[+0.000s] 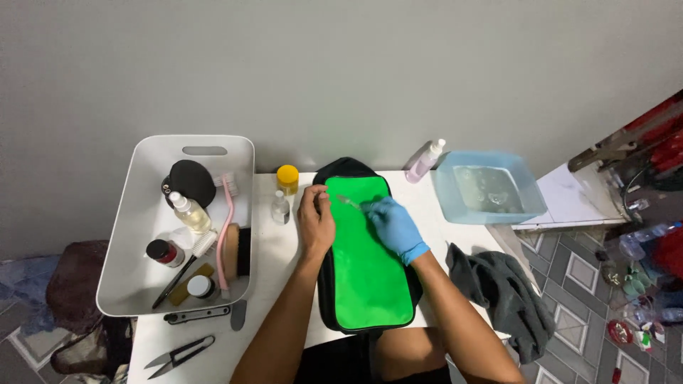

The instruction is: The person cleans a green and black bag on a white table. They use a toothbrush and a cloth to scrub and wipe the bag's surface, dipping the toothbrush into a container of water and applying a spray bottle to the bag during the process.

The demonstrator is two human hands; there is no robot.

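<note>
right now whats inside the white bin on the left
The white bin holds a black round pouch, a clear spray bottle, a pink brush, a wooden brush and two small jars. Whatever lies beneath them is covered.

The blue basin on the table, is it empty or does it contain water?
It contains water: the blue basin shows a clear, glinting liquid surface with bubbles inside its walls. How deep it is cannot be told.
</note>
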